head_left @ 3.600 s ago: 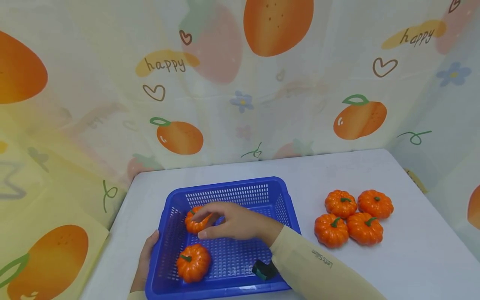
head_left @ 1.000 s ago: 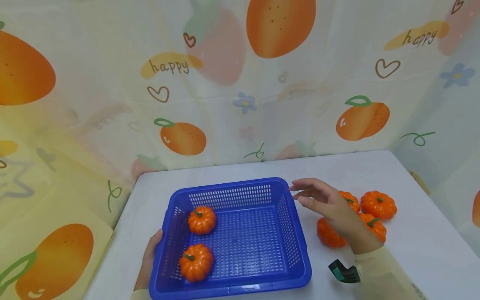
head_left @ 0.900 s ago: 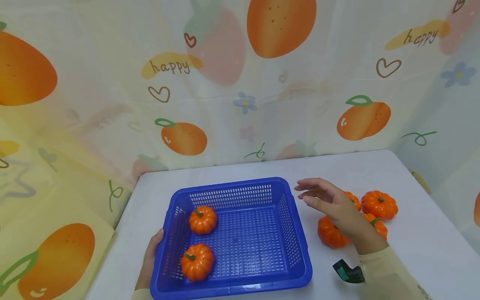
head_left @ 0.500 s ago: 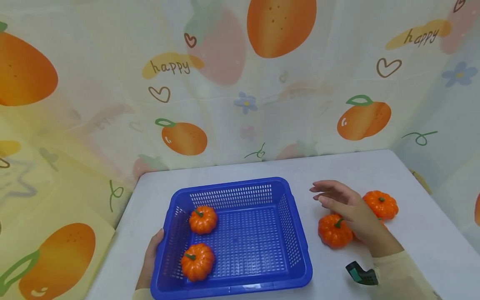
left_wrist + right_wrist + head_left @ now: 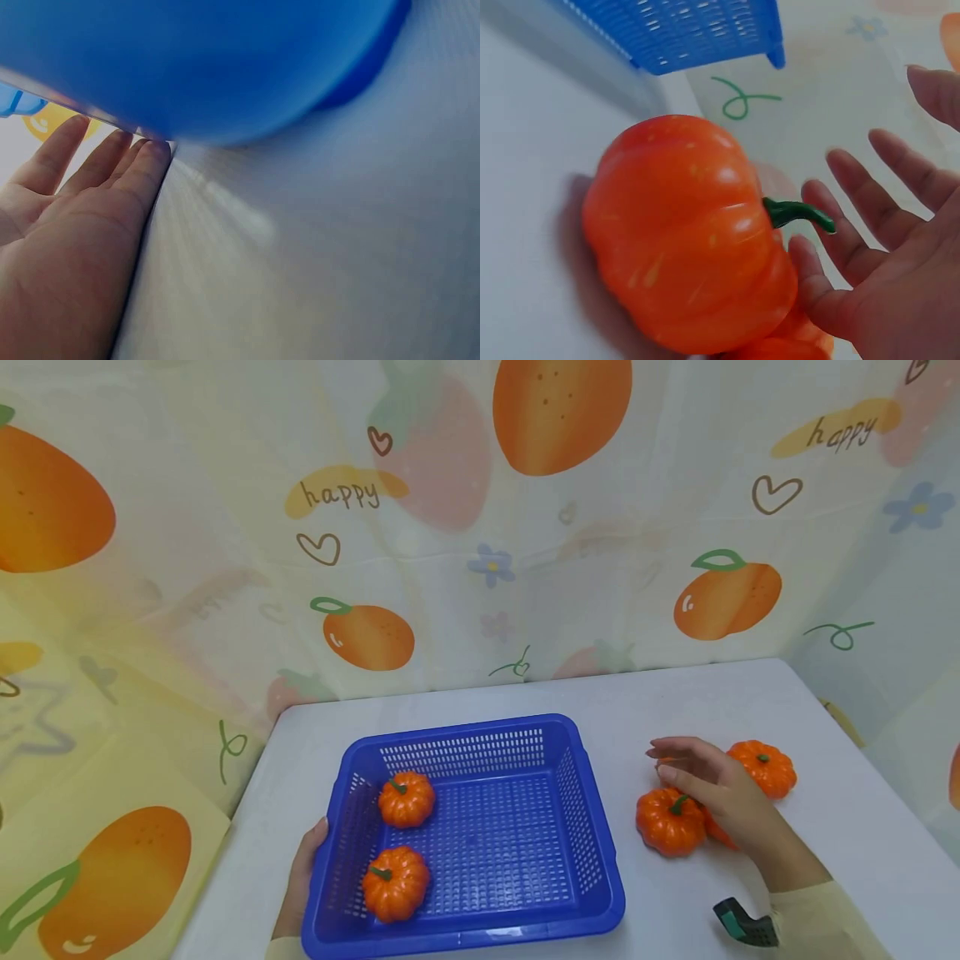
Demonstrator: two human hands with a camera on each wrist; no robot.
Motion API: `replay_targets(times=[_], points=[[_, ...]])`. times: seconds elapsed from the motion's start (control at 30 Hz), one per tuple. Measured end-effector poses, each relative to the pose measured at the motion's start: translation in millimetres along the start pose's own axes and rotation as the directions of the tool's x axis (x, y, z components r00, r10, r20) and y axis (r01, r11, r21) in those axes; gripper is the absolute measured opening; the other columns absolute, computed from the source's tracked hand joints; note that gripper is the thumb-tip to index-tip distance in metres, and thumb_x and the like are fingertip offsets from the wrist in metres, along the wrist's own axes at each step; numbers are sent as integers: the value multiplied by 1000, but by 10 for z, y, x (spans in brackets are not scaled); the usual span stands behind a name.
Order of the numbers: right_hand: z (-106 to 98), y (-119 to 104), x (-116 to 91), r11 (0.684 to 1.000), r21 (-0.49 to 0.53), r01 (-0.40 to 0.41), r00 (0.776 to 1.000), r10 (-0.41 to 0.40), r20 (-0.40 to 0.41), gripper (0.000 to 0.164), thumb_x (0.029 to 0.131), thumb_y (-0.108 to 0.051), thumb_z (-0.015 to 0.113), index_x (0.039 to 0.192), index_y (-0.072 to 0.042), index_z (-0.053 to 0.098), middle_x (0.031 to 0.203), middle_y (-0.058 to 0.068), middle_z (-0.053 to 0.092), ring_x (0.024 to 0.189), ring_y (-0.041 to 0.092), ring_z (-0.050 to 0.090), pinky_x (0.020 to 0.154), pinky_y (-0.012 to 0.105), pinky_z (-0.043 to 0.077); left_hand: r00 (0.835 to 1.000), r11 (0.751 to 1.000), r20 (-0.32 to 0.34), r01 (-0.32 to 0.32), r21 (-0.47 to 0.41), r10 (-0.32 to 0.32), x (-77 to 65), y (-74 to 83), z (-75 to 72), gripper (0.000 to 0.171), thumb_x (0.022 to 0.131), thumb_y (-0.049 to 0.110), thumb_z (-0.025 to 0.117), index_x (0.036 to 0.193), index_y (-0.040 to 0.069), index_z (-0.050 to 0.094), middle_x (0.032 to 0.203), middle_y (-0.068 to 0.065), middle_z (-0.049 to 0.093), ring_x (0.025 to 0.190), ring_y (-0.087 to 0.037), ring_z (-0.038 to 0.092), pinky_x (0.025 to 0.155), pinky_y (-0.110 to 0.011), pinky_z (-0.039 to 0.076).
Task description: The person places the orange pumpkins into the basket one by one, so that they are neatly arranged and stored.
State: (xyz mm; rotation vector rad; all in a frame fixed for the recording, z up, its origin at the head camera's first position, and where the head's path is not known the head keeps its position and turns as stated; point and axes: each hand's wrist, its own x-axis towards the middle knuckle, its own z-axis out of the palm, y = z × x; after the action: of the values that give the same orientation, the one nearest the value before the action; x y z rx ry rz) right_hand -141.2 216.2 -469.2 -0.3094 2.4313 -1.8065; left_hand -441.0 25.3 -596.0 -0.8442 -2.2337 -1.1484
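I have a pale desk (image 5: 615, 693) with a blue basket (image 5: 465, 939) left of its middle. My left hand (image 5: 302, 856) lies against the basket's left side, fingers fairly straight, tips touching the wall; I'd use it as a steady brace. My right hand (image 5: 720, 785) hangs over the group at right, fingers loosely spread, holding nothing; I can't tell whether any fingertip touches. In the basket's left half sit a far pumpkin (image 5: 406, 799) and a near pumpkin (image 5: 395, 883). On the desk at right I see a near-left pumpkin (image 5: 670, 825) and a far-right pumpkin (image 5: 763, 768); others are mostly hidden by the hand. I judge the step to be taking one. I'd set thumb and fingers on opposite sides and lift straight up, sparing its neighbours. The green stem (image 5: 678, 804) looks a poor handle.
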Motion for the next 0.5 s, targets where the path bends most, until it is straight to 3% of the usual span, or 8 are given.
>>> replay_targets(times=[0.07,0.17,0.23,0.3,0.37,0.4,0.43,0.5], points=[[10,23,-13,1000,-9,-6,1000,6,-2,47,111,-27,66,152,-6,57,147,23,61,122,9,63,96,26,55,997,994,42,59,92,-63,9,-71,57,40,102,20,73,141,9,68,134,-6,73,127,-11,63,114,-18,34],[42,63,-32,1000,3,10,1000,-10,1,44,111,-23,66,151,-5,59,146,24,61,122,12,63,96,25,55,986,985,96,125,120,-137,45,-114,70,44,101,24,75,143,10,67,134,-5,72,125,-11,64,111,-20,39],[66,84,-41,1000,11,21,1000,-21,6,43,111,-21,66,149,-3,59,145,24,62,123,16,64,96,24,54,962,966,160,193,173,-221,85,-135,76,50,101,28,74,147,11,65,138,-5,71,127,-13,63,112,-23,41],[89,96,-49,999,26,21,1000,-21,16,42,111,-21,65,149,-3,60,145,23,62,125,20,64,97,24,54,924,938,224,257,233,-309,128,-151,80,57,102,30,73,154,12,60,144,-5,68,133,-15,61,115,-26,40],[115,101,-54,999,36,15,1000,-16,27,42,111,-21,65,149,-3,60,145,23,62,127,25,63,97,24,53,903,920,244,289,266,-354,148,-141,85,58,103,30,73,157,14,58,149,-4,65,138,-15,57,117,-28,38],[129,103,-56,999,39,11,999,-12,33,43,111,-22,65,149,-3,59,145,22,62,128,26,63,98,24,53,900,915,244,289,283,-360,151,-95,68,58,103,29,73,157,13,57,150,-3,64,140,-14,56,119,-29,37],[144,105,-58,999,48,6,999,-8,39,44,111,-22,66,150,-2,59,146,23,61,129,29,62,98,25,53,927,933,201,269,238,-318,143,-68,66,55,101,26,74,153,12,62,147,-3,66,138,-14,58,117,-30,39],[173,112,-62,998,59,0,999,-3,47,45,111,-21,66,150,-1,58,146,24,61,129,31,62,98,25,53,953,949,158,222,223,-260,114,-21,39,50,100,25,75,147,11,66,144,-4,68,135,-16,60,117,-33,40]])
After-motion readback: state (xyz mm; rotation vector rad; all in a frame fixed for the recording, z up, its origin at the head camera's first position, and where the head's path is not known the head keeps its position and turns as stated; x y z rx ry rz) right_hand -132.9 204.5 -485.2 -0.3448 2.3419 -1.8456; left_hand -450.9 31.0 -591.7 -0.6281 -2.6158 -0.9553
